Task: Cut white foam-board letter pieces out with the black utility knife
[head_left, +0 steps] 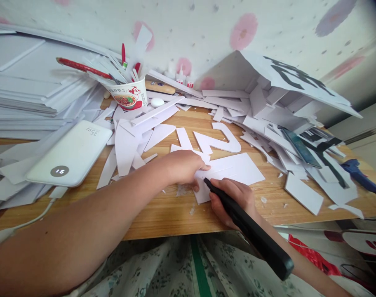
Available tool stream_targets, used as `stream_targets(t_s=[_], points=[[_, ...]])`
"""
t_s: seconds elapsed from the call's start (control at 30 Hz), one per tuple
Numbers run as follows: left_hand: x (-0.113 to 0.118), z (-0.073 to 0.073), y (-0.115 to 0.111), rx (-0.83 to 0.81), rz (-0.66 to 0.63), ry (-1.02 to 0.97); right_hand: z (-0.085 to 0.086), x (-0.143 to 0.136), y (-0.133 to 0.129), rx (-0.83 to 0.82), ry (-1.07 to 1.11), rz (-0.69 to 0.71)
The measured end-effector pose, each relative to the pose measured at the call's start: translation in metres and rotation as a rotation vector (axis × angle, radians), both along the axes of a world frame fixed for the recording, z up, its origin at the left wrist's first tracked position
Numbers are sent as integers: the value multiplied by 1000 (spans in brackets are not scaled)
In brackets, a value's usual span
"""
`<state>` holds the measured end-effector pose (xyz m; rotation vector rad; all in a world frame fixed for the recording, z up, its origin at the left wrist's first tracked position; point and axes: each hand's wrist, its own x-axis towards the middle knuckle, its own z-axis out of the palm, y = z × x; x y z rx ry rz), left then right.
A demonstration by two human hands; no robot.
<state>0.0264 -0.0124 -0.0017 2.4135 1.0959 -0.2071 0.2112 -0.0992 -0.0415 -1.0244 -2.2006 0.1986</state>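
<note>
My right hand [236,199] is wrapped around a cutter [246,225] with a long, thick black handle. Its front end points down at a sheet of white foam board [245,167] near the table's front edge; the blade itself is too small to make out. My left hand [188,167] presses on the left part of this sheet with bent fingers, thumb and fingertip close to the cutter's tip. Faint lines show on the sheet. Just beyond lie a cut-out white numeral-like shape [220,142] and an angular white strip [184,139].
A white power bank [72,154] with a cable lies left. Behind it stands a paper noodle cup [130,95] of tools and strips. White offcuts [126,144] spread around. On the right are a white board model [265,97], a phone [301,147] and a blue glue gun [359,175].
</note>
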Motion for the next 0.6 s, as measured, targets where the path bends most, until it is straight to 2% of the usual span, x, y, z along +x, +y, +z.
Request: stream_targets(t_s=[0.6], points=[[-1,-4,1,-33,9,-15,0,2,-4,-23,7,14]])
